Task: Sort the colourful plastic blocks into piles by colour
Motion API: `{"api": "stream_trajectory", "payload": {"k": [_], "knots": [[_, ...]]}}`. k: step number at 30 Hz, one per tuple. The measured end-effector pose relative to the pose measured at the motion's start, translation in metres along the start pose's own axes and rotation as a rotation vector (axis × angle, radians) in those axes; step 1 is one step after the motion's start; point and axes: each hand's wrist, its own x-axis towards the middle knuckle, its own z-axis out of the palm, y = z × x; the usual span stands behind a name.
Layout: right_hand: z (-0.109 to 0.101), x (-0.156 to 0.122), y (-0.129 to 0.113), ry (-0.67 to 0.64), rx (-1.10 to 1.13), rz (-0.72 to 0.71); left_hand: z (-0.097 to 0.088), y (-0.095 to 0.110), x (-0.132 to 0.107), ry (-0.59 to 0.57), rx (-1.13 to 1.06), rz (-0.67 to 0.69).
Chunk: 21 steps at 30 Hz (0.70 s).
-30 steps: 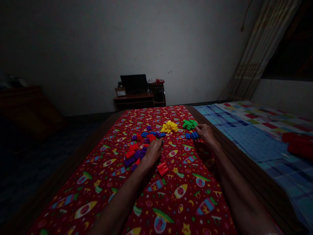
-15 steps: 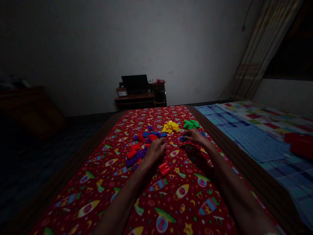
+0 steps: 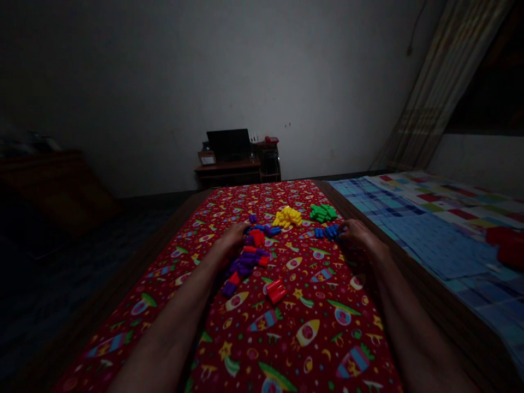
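My left hand [image 3: 234,238] is at the left side of a mixed pile of red, purple and blue plastic toy blocks [image 3: 245,263], its fingers closed on a blue block [image 3: 247,230]. Across the cloth, my right hand [image 3: 356,232] is beside a short row of blue blocks [image 3: 326,232], fingertips pinched on the block at its right end. A heap of yellow blocks [image 3: 287,217] lies between the hands and farther back, and green blocks [image 3: 323,213] are heaped right of it. One red ridged piece [image 3: 276,291] sits apart, nearer to me.
A red patterned cloth [image 3: 303,333] covers the long surface under the blocks. Checked bedding [image 3: 429,234] spreads out on the right. Against the far wall stands a small desk [image 3: 229,165] with a dark monitor [image 3: 228,144]; a wooden cabinet [image 3: 49,185] is at the left.
My left hand has moved left, from over the mixed pile to its left edge. My right hand has shifted right, uncovering the row of blue blocks.
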Motion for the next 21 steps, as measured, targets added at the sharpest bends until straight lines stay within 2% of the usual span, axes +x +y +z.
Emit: {"api": "stream_trajectory", "payload": {"k": [3, 6, 9, 11, 13, 16, 19, 21], "knots": [[-0.003, -0.001, -0.001, 0.140, 0.004, -0.029, 0.000, -0.003, -0.001, 0.029, -0.002, -0.036], [-0.010, -0.002, -0.013, 0.232, 0.022, -0.086, -0.007, -0.002, -0.002, 0.099, -0.023, -0.069], [-0.011, -0.006, -0.041, 0.236, 0.090, -0.224, -0.013, 0.011, -0.002, 0.171, -0.079, -0.061], [-0.005, -0.011, -0.065, 0.188, 0.192, -0.351, -0.012, 0.027, -0.002, 0.170, -0.133, -0.027], [0.006, -0.019, -0.090, 0.113, 0.325, -0.489, -0.005, 0.048, -0.006, 0.119, -0.191, 0.026], [0.022, -0.032, -0.116, 0.047, 0.422, -0.640, 0.012, 0.080, -0.019, -0.033, -0.340, 0.131], [0.027, -0.037, -0.123, 0.001, 0.365, -0.663, 0.026, 0.100, -0.034, -0.187, -0.574, 0.179], [0.022, -0.035, -0.118, -0.021, 0.312, -0.610, 0.028, 0.101, -0.038, -0.190, -0.595, 0.163]]}}
